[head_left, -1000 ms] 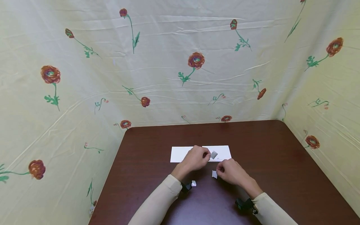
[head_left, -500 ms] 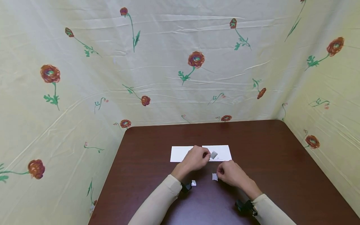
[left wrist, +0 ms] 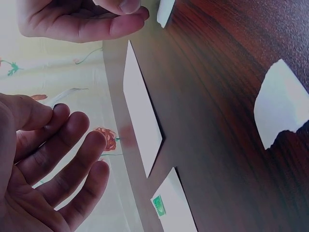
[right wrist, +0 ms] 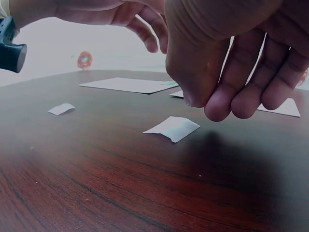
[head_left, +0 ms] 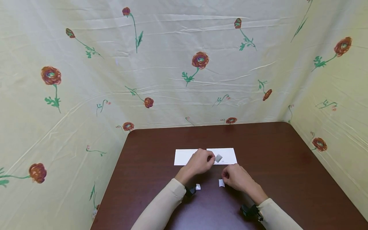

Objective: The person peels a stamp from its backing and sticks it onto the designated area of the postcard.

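In the head view my left hand [head_left: 200,160] is raised over two white envelopes. Its thumb and index finger pinch a small stamp [head_left: 218,158], grey side showing; the left wrist view has it nearly edge-on. The right envelope [head_left: 230,155] lies behind the stamp, and the left envelope [head_left: 183,156] is partly covered by the hand. A green stamp [left wrist: 159,205] is on the left envelope. My right hand [head_left: 237,176] hovers nearer me, fingers loosely curled and holding nothing. Just below its fingertips is a white paper scrap [right wrist: 173,128].
A second torn paper scrap [head_left: 198,187] lies on the brown table [head_left: 155,140] beside my left wrist. A dark wrist camera [head_left: 250,210] sits under the right forearm. Flower-printed sheeting [head_left: 166,70] rises behind and along both sides of the table.
The paper scrap by my right fingertips has come away from them and moved down towards me. The left hand with the stamp has stayed in place.
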`<state>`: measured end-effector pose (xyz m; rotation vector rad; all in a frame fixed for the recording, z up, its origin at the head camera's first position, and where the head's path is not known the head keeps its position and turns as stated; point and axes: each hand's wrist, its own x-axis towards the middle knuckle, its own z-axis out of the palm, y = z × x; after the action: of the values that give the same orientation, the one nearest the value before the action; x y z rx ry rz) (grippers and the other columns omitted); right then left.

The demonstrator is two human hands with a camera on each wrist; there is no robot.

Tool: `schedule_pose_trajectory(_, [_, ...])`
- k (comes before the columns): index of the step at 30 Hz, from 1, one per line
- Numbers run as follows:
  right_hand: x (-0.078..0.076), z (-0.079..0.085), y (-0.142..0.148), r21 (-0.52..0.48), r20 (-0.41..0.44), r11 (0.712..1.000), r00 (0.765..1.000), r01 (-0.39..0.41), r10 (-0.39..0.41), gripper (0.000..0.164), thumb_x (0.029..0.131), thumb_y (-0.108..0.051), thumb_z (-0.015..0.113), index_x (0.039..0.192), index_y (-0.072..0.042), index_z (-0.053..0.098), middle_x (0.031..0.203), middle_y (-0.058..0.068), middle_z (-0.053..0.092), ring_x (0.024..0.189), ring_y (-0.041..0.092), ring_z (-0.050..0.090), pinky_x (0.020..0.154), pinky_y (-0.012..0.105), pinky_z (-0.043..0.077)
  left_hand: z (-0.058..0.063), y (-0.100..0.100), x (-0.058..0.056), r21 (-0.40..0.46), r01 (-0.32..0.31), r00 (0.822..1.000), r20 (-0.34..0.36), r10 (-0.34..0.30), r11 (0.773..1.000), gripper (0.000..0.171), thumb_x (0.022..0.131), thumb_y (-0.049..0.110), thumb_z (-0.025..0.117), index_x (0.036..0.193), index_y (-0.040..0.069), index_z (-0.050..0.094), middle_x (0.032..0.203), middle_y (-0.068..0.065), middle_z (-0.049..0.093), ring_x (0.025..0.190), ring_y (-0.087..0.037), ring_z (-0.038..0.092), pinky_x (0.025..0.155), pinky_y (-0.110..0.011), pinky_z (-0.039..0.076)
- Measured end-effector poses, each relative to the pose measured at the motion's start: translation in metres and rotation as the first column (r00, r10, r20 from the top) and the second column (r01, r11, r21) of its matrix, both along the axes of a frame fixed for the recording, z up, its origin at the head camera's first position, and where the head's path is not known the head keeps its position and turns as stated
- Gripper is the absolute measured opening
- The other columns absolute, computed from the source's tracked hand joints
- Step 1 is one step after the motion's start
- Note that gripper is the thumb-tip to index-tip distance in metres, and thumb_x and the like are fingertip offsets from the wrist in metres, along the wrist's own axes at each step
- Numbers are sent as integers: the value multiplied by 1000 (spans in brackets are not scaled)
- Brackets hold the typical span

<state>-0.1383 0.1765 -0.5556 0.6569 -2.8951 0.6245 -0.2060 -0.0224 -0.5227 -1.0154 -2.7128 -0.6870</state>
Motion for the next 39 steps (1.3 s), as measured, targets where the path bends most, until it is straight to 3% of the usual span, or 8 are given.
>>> schedule_pose_trajectory(13, [-4,7,-2,10,-54,999,998,39,-39,15,79,-17,76,70,-26,69,64,-19,57,57,1,47,55,21,41,2,0,1,-11,8,1000,8,-8,1000,16,93,21,61,88,19,76,65,13,57,55,-1,46,51,-18,36])
schedule_pose_trajectory(26, [-14,28,-3,-36,-139,998,989,51,-55,10,79,-18,78,73,-23,72,64,-17,59,58,3,50,57,24,43,1,0,0,-17,11,1000,3,-11,1000,14,92,21,62,85,19,74,63,14,55,54,-1,44,51,-17,35])
schedule_pose_trajectory(39, [-22,42,-2,-62,-181,998,983,1,-12,5,84,-13,73,83,-16,77,75,-10,67,68,12,63,64,29,51,1,1,-1,-18,12,1000,-5,-12,1000,13,91,21,63,86,19,75,64,14,55,56,-2,46,52,-18,36])
